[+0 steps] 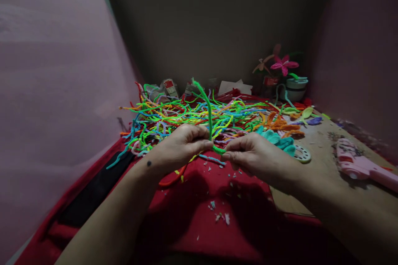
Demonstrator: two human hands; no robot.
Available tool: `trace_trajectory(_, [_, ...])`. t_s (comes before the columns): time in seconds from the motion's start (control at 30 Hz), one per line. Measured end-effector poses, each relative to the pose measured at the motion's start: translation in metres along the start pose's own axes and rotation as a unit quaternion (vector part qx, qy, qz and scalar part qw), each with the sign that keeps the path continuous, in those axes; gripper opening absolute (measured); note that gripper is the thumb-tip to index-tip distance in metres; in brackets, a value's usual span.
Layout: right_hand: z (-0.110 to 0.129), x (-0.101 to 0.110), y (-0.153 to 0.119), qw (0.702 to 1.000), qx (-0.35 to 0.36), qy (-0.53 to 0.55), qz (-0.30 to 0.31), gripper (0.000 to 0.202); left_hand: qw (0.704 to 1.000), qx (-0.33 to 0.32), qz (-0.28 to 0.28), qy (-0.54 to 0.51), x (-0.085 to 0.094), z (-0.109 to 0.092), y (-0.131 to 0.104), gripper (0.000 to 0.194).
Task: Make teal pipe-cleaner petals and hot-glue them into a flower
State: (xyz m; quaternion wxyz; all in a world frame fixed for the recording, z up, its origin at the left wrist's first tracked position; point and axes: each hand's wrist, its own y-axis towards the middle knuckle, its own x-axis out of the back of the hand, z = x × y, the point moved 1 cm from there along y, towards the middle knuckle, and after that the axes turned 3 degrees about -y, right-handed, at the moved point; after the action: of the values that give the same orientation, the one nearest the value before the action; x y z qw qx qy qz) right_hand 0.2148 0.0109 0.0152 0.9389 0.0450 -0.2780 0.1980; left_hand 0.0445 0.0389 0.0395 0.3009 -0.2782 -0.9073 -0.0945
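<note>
Between my hands is a green pipe cleaner [209, 112], bent near its lower part. Its long part rises upright above my left hand [189, 145], and a short part runs right to my right hand [245, 154]. The thumb and forefinger of my left hand pinch it at the bend. My right hand pinches the short end between thumb and fingertips. Behind them spreads a heap of pipe cleaners [174, 112] in many colours. A blue piece of pipe cleaner [212, 159] lies on the red cloth [199, 203] just below my hands.
Right of the heap are teal petal shapes [276, 140], orange petal shapes [276, 123] and a round disc with holes [302, 154]. A pink glue gun [357, 161] rests on cardboard [320, 174]. A potted flower [284, 65] stands at the back. Small scraps [226, 218] dot the cloth.
</note>
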Motion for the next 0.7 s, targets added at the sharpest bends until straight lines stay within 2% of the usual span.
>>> trace_trajectory(0.1, [-0.004,0.0,0.002,0.994,0.05,-0.086,-0.049,0.028,0.999,0.006,0.006,0.034,0.004,0.001,-0.001,0.024])
trace_trajectory(0.17, [-0.005,0.0,0.002,0.988,0.071,-0.121,-0.06,0.028,0.999,0.006,0.005,0.042,0.006,0.001,-0.001,0.023])
trace_trajectory(0.37, [-0.005,-0.001,0.0,0.977,0.058,-0.207,-0.012,0.031,0.995,0.001,-0.022,0.093,0.009,0.005,0.005,0.023])
trace_trajectory(0.47, [-0.005,0.002,-0.002,0.968,0.083,-0.238,-0.02,0.032,0.994,0.001,-0.018,0.107,0.008,0.005,0.005,0.023])
trace_trajectory(0.5, [-0.005,0.003,-0.003,0.964,0.102,-0.241,-0.047,0.03,0.994,0.0,-0.01,0.109,0.008,0.005,0.005,0.023])
trace_trajectory(0.57, [-0.002,0.006,-0.003,0.943,0.167,-0.25,-0.14,0.024,0.993,0.002,0.013,0.114,0.006,0.004,0.004,0.023])
trace_trajectory(0.63, [0.004,0.006,-0.003,0.9,0.253,-0.275,-0.225,0.023,0.993,-0.008,0.035,0.116,0.003,0.002,0.003,0.022])
trace_trajectory(0.7, [0.011,0.005,-0.001,0.854,0.317,-0.331,-0.247,0.022,0.994,-0.032,0.049,0.096,0.0,0.001,0.002,0.02])
